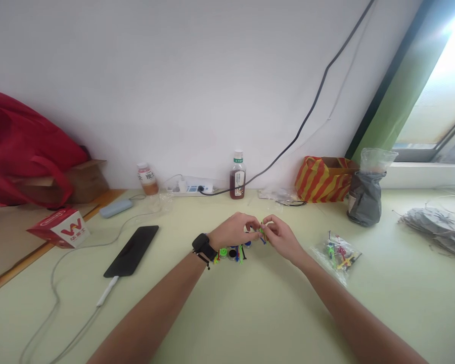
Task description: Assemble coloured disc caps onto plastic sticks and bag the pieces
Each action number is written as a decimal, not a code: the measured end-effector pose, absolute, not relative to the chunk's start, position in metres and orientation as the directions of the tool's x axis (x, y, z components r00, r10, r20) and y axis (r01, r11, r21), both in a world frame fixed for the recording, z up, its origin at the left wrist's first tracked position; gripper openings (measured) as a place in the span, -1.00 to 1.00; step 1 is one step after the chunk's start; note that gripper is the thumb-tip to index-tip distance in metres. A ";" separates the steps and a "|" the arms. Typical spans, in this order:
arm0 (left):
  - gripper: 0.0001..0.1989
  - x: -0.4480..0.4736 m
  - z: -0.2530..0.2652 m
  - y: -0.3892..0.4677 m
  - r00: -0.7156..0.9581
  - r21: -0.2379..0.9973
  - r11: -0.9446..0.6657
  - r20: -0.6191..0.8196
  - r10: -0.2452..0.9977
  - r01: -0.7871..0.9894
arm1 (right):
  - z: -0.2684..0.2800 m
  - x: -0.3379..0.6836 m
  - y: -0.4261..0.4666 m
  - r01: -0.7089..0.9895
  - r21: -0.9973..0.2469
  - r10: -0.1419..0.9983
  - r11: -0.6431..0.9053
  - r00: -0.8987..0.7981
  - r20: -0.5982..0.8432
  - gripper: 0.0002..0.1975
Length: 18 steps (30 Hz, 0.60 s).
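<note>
Over the table, my left hand [235, 230] and my right hand [283, 238] meet with their fingertips pinched on small colourful plastic pieces [263, 234]. Green, yellow and blue show between the fingers; their exact shape is too small to make out. Below my left hand lies a group of small plastic parts, among them a bright green round piece [223, 252], a black round piece [232, 254] and several thin coloured sticks [241, 254]. My left hand and the watch on that wrist partly cover this group.
A clear bag of coloured plastic parts [339, 253] lies right of my right forearm. To the left are a phone [131, 251] on a charging cable and a red-and-white box [60, 228]. A dark drink bottle [237, 177], power strip [191, 188] and striped bag [320, 182] line the wall.
</note>
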<state>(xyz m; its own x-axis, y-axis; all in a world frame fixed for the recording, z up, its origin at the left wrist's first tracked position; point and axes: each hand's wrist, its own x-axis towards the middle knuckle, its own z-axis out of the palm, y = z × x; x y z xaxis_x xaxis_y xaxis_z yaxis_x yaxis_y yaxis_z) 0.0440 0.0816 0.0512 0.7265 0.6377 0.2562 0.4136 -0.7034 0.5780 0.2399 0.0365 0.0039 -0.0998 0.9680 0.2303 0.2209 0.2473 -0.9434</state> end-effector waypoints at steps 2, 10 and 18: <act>-0.78 0.044 0.052 0.082 0.727 0.574 -0.705 0.254 0.638 0.418 | 0.004 0.239 0.036 0.209 -0.947 0.969 0.244 -0.102 0.227 -0.62; -0.79 0.044 0.055 0.080 0.725 0.569 -0.704 0.252 0.641 0.425 | 0.009 0.237 0.033 0.186 -0.965 0.979 0.187 -0.114 0.167 -0.62; -0.77 0.043 0.055 0.080 0.717 0.586 -0.684 0.234 0.657 0.435 | 0.008 0.240 0.034 0.146 -0.986 0.987 0.080 -0.152 0.057 -0.74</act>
<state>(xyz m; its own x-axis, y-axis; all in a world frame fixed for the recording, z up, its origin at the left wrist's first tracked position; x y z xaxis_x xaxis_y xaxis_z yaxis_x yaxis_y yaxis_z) 0.0428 0.0801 0.0549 0.7169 0.6568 0.2339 0.4350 -0.6835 0.5862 0.2399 0.0340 0.0080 -0.1521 0.9867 0.0575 0.1463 0.0800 -0.9860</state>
